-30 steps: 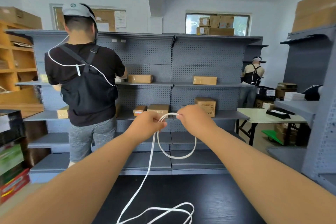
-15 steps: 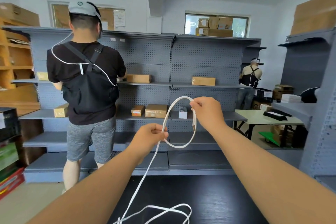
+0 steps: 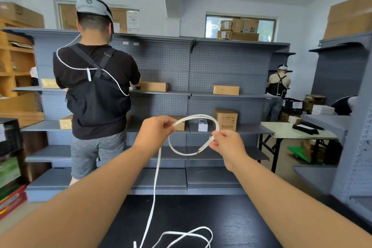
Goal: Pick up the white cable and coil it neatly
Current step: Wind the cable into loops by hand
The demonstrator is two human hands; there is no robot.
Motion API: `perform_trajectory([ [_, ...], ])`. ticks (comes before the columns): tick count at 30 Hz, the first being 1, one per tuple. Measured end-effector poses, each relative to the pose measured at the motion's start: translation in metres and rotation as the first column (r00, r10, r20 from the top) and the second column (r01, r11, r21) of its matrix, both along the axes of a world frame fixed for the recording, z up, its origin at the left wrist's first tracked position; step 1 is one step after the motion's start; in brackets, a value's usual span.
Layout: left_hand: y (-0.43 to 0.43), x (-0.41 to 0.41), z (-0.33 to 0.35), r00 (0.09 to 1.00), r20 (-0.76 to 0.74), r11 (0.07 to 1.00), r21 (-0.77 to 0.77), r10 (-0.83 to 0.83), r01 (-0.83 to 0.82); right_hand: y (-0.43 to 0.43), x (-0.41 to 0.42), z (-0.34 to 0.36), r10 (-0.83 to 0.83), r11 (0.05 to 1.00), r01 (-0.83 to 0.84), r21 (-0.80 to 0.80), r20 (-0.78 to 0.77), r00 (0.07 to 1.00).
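Observation:
A flat white cable (image 3: 156,179) forms one loop held up in front of me, between both hands. My left hand (image 3: 155,133) pinches the loop at its upper left. My right hand (image 3: 226,144) pinches the cable near its cut end, which pokes out down and left of the fingers. From the loop's left side the cable hangs straight down to the black table (image 3: 231,221), where its slack lies in loose bends at the near edge.
A person in a black shirt (image 3: 94,88) stands close at the left, back turned, facing grey pegboard shelving (image 3: 227,66) with cardboard boxes. Another person (image 3: 278,84) stands far right by a light table (image 3: 289,132). Grey shelves flank the right side.
My right hand has swung down and to the right, spreading the loop wider. My left hand has risen slightly. The cable end now shows below my right fingers.

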State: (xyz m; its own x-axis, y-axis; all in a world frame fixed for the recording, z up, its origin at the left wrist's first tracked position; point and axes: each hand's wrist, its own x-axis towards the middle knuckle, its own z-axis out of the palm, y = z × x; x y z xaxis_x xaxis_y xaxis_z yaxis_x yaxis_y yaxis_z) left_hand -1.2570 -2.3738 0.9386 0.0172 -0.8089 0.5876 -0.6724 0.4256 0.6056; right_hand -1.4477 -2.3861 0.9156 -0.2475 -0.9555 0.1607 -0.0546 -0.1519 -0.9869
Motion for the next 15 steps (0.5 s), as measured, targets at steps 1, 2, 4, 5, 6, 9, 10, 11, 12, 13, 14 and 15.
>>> perform_trajectory([
  [1, 0.000, 0.001, 0.004, 0.999, 0.047, 1.000, -0.007, 0.010, -0.009, 0.000, 0.000, -0.002, 0.029, 0.999, -0.029, 0.026, 0.022, 0.999],
  [2, 0.001, 0.001, 0.008, 0.996, 0.084, 1.000, -0.001, 0.013, -0.013, -0.001, 0.000, -0.004, 0.063, 0.997, -0.064, 0.052, 0.033, 0.997],
  [4, 0.000, 0.002, 0.015, 0.989, 0.148, 1.000, 0.025, 0.013, -0.017, -0.001, -0.003, -0.004, 0.142, 0.984, -0.138, 0.110, -0.025, 0.990],
  [5, -0.001, 0.003, 0.018, 0.983, 0.184, 0.999, 0.032, 0.016, -0.023, 0.000, -0.004, -0.004, 0.172, 0.978, -0.156, 0.140, -0.110, 0.979],
  [6, -0.001, 0.003, 0.020, 0.974, 0.226, 0.999, 0.033, 0.024, -0.033, 0.002, -0.005, -0.002, 0.185, 0.975, -0.151, 0.160, -0.227, 0.956],
  [9, -0.001, 0.001, 0.025, 0.936, 0.350, 0.998, 0.031, 0.046, -0.060, 0.007, -0.002, 0.009, 0.118, 0.993, -0.078, 0.089, -0.653, 0.748],
  [10, -0.001, 0.000, 0.026, 0.925, 0.378, 0.997, 0.036, 0.043, -0.062, 0.008, 0.000, 0.013, 0.077, 0.997, -0.074, 0.037, -0.744, 0.664],
  [11, -0.001, -0.001, 0.026, 0.913, 0.406, 0.997, 0.046, 0.036, -0.060, 0.009, 0.004, 0.017, 0.045, 0.996, -0.093, -0.013, -0.799, 0.600],
  [12, -0.001, -0.002, 0.027, 0.902, 0.432, 0.997, 0.058, 0.026, -0.056, 0.009, 0.007, 0.020, 0.018, 0.990, -0.124, -0.060, -0.835, 0.549],
  [13, -0.001, -0.003, 0.026, 0.891, 0.454, 0.996, 0.070, 0.013, -0.051, 0.009, 0.010, 0.023, -0.013, 0.983, -0.154, -0.102, -0.870, 0.493],
  [14, -0.001, -0.004, 0.026, 0.883, 0.470, 0.996, 0.081, 0.002, -0.045, 0.009, 0.012, 0.025, -0.048, 0.975, -0.178, -0.135, -0.905, 0.423],
  [15, -0.002, -0.005, 0.025, 0.878, 0.478, 0.995, 0.089, -0.009, -0.039, 0.008, 0.015, 0.027, -0.080, 0.967, -0.200, -0.157, -0.934, 0.348],
])
